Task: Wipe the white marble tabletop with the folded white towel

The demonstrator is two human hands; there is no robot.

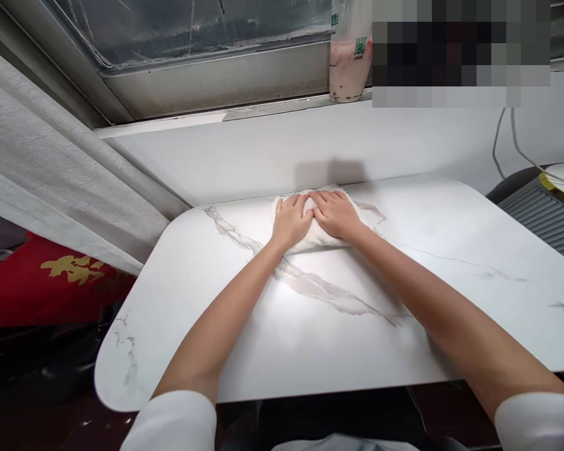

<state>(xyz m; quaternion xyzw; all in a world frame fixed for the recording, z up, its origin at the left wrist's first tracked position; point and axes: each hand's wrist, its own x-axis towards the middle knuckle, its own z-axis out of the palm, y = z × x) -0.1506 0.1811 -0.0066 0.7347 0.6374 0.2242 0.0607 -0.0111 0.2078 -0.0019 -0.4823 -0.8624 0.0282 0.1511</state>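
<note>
A bunched white cloth (320,237) lies near the far edge of a white marble-patterned table (310,332). Both my hands rest on top of it, side by side and touching. My left hand (291,220) presses down on the cloth's left part with its fingers curled over the top. My right hand (334,213) covers the right part in the same way, fingers together and bent over the cloth. Most of the cloth is hidden under the two hands.
A plastic cup with a pink drink (349,53) stands on the window sill behind the table. A grey curtain (51,163) hangs at the left, red fabric (51,288) below it. A grey ribbed object (545,216) and cables (502,138) sit at the right.
</note>
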